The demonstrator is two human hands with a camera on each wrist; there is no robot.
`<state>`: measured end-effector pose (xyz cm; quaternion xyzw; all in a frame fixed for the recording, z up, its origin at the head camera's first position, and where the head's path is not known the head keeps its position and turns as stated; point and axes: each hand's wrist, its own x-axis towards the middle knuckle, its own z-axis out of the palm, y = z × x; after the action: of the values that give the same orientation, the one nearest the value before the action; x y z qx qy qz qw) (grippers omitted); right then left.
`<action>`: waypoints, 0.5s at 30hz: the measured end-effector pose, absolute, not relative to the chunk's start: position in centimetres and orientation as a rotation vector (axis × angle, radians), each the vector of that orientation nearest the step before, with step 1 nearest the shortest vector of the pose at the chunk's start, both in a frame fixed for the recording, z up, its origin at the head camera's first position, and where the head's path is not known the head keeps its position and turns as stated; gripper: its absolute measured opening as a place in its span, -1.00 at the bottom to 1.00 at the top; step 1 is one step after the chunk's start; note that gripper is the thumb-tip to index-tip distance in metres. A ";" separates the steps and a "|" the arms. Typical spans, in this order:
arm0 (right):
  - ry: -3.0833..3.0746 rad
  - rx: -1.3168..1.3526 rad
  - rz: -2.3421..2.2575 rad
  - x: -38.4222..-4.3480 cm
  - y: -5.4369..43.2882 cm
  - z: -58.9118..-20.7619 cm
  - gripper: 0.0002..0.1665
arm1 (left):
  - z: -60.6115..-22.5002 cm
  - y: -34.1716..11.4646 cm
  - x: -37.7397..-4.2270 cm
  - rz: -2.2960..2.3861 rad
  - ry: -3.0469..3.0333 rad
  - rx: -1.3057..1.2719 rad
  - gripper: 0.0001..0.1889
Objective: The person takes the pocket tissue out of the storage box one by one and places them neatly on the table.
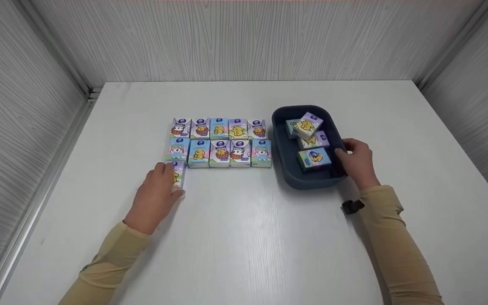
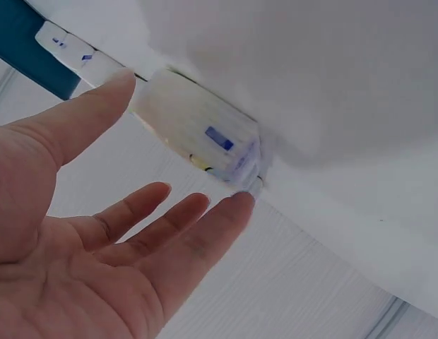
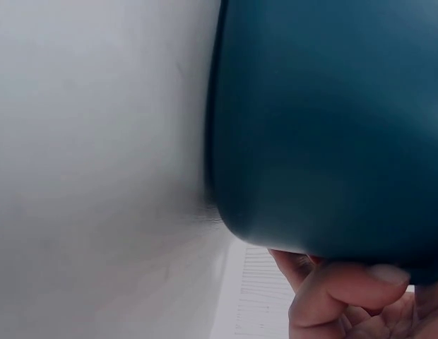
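On the table lies a pocket tissue pack [image 1: 178,174] with a cartoon print, just below the left end of two rows of similar packs [image 1: 220,152]. My left hand [image 1: 153,195] is around it, its fingers fairly straight. In the left wrist view, the index fingertip touches one end of the pack [image 2: 198,123], and the thumb lies by the other end. My right hand [image 1: 357,163] grips the right wall of a dark blue plastic bin [image 1: 307,183], thumb at the rim. Several packs [image 1: 314,158] lie loosely inside it. The right wrist view shows mostly the bin's outer wall [image 3: 332,141].
The white table [image 1: 235,237] is bounded by a grained panel [image 1: 244,42] at the back and others at both sides. A small black object [image 1: 352,206] is by the right cuff. The bin stands close to the right end of the rows.
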<state>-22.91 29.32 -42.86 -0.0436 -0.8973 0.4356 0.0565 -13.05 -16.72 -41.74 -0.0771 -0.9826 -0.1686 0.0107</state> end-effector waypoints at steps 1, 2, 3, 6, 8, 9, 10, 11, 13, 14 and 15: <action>-2.726 -0.136 1.320 -22.9 29.4 -42.8 -0.63 | -41.6 -16.3 -13.0 -0.493 -3.057 -0.258 -0.28; -2.728 -0.141 1.322 -22.9 29.5 -42.8 -0.63 | -41.4 -15.8 -13.0 -0.453 -3.043 -0.283 -0.28; -2.729 -0.145 1.323 -22.9 29.5 -42.8 -0.63 | -41.2 -15.2 -13.1 -0.416 -3.028 -0.313 -0.28; -2.729 -0.150 1.319 -23.0 29.7 -42.7 -0.63 | -40.6 -12.8 -13.4 -0.334 -3.015 -0.407 -0.30; -2.722 -0.154 1.325 -22.9 29.7 -42.7 -0.63 | -40.2 -10.9 -13.8 -0.308 -3.006 -0.484 -0.35; -2.720 -0.155 1.325 -22.9 29.7 -42.6 -0.63 | -40.1 -9.9 -14.0 -0.301 -3.006 -0.526 -0.36; -2.718 -0.156 1.324 -22.9 29.7 -42.7 -0.63 | -39.9 -8.9 -14.2 -0.298 -3.005 -0.568 -0.38; -2.715 -0.160 1.328 -22.9 29.6 -42.6 -0.62 | -39.8 -7.8 -14.5 -0.295 -3.004 -0.607 -0.40; -2.717 -0.166 1.333 -22.9 29.4 -42.7 -0.61 | -39.6 -5.8 -15.1 -0.305 -2.998 -0.688 -0.43; -2.720 -0.172 1.338 -22.9 29.3 -42.7 -0.61 | -39.5 -4.8 -15.4 -0.310 -2.996 -0.727 -0.43; -2.724 -0.175 1.345 -23.0 29.1 -42.7 -0.60 | -39.5 -3.9 -15.6 -0.313 -2.987 -0.767 -0.44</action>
<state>-22.96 29.15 -42.73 -0.0574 -0.8941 0.4413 0.0494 -15.62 -3.89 -39.50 -0.2472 -0.9635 -0.1010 0.0207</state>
